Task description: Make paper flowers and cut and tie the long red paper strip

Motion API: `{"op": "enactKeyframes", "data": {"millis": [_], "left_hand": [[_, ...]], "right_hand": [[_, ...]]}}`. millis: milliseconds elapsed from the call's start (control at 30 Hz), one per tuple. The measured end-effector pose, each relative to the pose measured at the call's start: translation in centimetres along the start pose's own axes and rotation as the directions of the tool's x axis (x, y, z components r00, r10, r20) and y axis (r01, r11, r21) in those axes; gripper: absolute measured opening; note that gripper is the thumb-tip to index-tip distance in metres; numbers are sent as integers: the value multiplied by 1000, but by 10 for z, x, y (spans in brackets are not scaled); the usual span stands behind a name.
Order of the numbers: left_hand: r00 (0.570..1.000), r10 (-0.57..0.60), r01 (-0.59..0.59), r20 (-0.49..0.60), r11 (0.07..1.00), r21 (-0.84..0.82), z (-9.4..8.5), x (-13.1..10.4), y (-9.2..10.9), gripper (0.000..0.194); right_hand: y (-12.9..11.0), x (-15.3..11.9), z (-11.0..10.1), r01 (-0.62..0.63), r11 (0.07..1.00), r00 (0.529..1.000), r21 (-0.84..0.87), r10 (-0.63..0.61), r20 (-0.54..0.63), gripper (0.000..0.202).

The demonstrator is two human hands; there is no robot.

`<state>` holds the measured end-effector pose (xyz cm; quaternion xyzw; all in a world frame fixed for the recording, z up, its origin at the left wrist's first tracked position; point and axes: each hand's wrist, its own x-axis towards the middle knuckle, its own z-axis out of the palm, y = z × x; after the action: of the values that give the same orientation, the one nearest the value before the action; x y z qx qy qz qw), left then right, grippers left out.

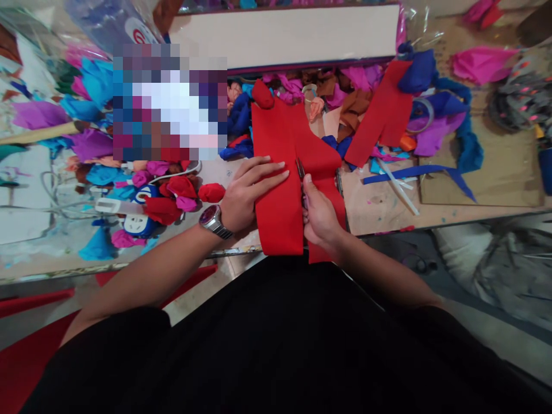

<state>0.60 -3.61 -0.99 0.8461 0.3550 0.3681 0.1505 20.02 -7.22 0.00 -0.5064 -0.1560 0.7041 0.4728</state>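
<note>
Right fingers (306,218) around half-hidden scissors (301,168)

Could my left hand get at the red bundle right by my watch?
Probably yes: the left hand lies flat on the red material, grasping nothing, and nothing visible stands between it and the red bundle.

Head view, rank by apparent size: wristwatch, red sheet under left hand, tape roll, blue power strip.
1. Red sheet
2. Power strip, partly covered
3. Wristwatch and tape roll: too alike to rank
</note>
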Motion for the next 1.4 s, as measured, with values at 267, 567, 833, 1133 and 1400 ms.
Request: {"op": "enactKeyframes", "data": {"millis": [267, 567, 833, 1133, 1400], "left_hand": [[998, -36, 38, -60, 999, 27, -7, 5, 6, 43], [999, 21, -20, -24, 999, 39, -2, 0, 0, 40], [999, 43, -43, 2, 999, 22, -3, 0, 5, 40], [998, 65, -65, -17, 998, -13, -1, 0, 5, 40], [997, 77, -77, -9, 997, 20, -1, 0, 5, 39]], "right_hand": [[1, -11, -8, -128, 991, 988, 43, 124, 93, 63], [-6, -6, -2, -72, 996, 996, 60, 68, 59, 60], [-4, 1, 0, -42, 998, 997, 44, 39, 65, 64], [-4, 7, 0, -14, 1000, 998, 16, 13, 65, 62], [-1, 6, 2, 2, 1000, 1000, 13, -3, 23, 60]]}}
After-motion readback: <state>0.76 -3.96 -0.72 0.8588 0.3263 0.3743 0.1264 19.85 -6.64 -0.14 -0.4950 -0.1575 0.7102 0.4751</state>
